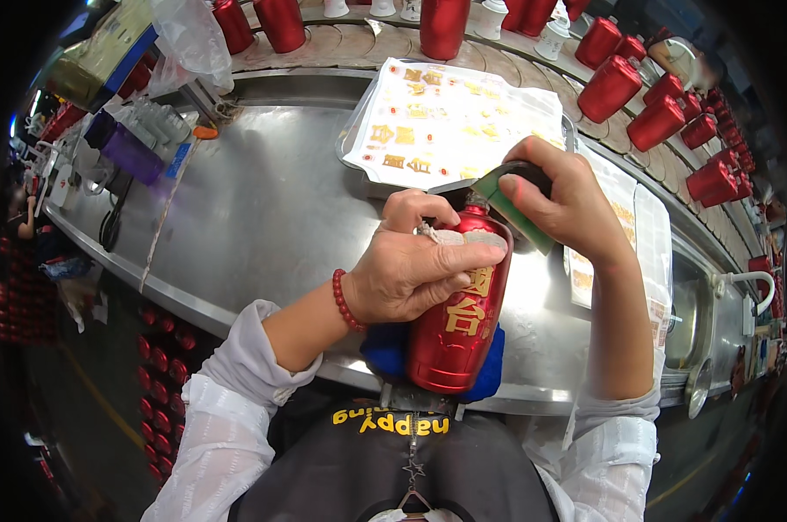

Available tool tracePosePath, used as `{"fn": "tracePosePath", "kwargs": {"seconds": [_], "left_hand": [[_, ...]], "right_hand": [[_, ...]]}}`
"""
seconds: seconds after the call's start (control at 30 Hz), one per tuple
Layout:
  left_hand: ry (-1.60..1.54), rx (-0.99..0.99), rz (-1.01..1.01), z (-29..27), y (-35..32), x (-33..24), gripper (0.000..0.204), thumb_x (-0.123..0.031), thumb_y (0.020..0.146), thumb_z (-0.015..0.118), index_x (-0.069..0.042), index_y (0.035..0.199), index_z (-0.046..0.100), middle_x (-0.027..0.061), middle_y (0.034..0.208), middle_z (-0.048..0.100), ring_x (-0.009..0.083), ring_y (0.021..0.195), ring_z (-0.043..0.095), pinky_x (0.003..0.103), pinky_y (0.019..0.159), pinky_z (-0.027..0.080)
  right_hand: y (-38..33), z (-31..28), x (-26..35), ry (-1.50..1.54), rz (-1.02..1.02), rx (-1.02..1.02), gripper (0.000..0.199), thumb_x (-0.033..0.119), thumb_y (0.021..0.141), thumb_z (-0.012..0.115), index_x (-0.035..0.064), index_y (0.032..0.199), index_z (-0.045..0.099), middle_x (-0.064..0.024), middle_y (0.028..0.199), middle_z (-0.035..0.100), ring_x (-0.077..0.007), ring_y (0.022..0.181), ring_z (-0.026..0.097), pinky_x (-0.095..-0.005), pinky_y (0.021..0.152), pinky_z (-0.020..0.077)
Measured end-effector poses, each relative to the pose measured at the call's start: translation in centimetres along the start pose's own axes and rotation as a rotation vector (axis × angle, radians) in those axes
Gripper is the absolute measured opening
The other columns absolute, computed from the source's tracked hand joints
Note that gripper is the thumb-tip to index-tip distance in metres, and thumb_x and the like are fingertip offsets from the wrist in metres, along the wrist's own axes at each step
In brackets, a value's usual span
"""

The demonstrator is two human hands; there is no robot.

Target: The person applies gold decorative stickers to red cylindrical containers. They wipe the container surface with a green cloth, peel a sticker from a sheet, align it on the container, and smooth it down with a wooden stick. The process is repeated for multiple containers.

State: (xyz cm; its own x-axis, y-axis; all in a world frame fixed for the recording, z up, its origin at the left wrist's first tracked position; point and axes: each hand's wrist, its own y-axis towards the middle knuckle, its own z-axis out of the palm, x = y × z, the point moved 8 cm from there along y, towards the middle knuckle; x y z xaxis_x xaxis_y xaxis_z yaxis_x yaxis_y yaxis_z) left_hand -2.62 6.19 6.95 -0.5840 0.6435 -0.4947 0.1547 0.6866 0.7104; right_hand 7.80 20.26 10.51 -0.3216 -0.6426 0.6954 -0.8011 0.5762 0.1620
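Observation:
A glossy red bottle (450, 355) with raised gold characters lies tilted at the near table edge, its neck pointing away from me. Beneath it is a blue cloth (385, 351). My left hand (406, 265), with pale wraps on some fingers and a red bead bracelet at the wrist, is closed on the bottle's upper part, thumb along the gold characters. Just beyond the bottle's shoulder, my right hand (567, 196) grips a flat green scraper (517, 216) with a dark handle. Whether its blade touches the bottle is hidden.
White sheets of gold character stickers (463, 109) lie on a tray ahead, with more sheets (641, 230) at right. Red bottles (609, 87) and small white figures line a curved conveyor (341, 39) behind. A purple bottle (125, 148) stands left; a sink (689, 304) is at right.

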Motion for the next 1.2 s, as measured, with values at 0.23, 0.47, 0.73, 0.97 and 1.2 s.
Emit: {"fn": "tracePosePath", "kwargs": {"seconds": [0.23,0.47,0.73,0.97,1.2], "left_hand": [[-0.181,-0.100,-0.144,0.1,1.2,2.8,0.025,-0.024,0.096,0.064,-0.012,0.115,0.075,-0.0021,0.104,0.072,0.0199,0.095,0.048,0.032,0.093,0.041],[-0.384,-0.242,-0.509,0.8,0.6,4.8,0.021,-0.020,0.096,0.066,-0.006,0.112,0.064,0.0048,0.101,0.062,0.0187,0.106,0.051,0.033,0.097,0.042],[-0.675,-0.196,-0.700,2.6,-0.4,6.6,0.025,-0.014,0.093,0.065,-0.008,0.115,0.057,0.0067,0.110,0.054,0.0187,0.109,0.049,0.033,0.102,0.041],[-0.494,-0.100,-0.586,2.5,0.3,5.5,0.027,-0.014,0.094,0.061,-0.006,0.119,0.054,0.0068,0.114,0.053,0.0178,0.114,0.048,0.033,0.103,0.041],[-0.659,-0.067,-0.603,2.9,-0.1,6.2,0.029,-0.008,0.099,0.050,-0.003,0.128,0.048,0.0083,0.122,0.054,0.0139,0.116,0.051,0.031,0.104,0.042]], "right_hand": [[-4.2,-0.5,-3.4,0.270,0.191,-0.266,0.018,0.016,0.091,0.066,-0.0005,0.098,0.063,-0.0059,0.080,0.065,-0.0110,0.072,0.057,-0.0263,0.066,0.0482],[-6.1,0.6,-3.7,0.397,0.254,-0.336,0.015,0.013,0.093,0.065,-0.0007,0.096,0.062,-0.0032,0.080,0.064,-0.0081,0.072,0.057,-0.0238,0.066,0.0479],[-6.2,1.0,-3.6,0.417,0.246,-0.304,0.015,0.013,0.092,0.066,-0.0005,0.096,0.062,-0.0020,0.077,0.063,-0.0075,0.070,0.056,-0.0233,0.063,0.0465],[-6.1,0.7,-2.7,0.320,0.228,-0.170,0.017,0.014,0.088,0.068,-0.0002,0.096,0.064,-0.0031,0.075,0.064,-0.0083,0.069,0.058,-0.0246,0.063,0.0477],[-5.4,1.1,-2.0,0.316,0.245,-0.027,0.023,0.021,0.086,0.067,0.0021,0.097,0.061,0.0009,0.080,0.060,-0.0058,0.072,0.054,-0.0217,0.064,0.0442]]}}
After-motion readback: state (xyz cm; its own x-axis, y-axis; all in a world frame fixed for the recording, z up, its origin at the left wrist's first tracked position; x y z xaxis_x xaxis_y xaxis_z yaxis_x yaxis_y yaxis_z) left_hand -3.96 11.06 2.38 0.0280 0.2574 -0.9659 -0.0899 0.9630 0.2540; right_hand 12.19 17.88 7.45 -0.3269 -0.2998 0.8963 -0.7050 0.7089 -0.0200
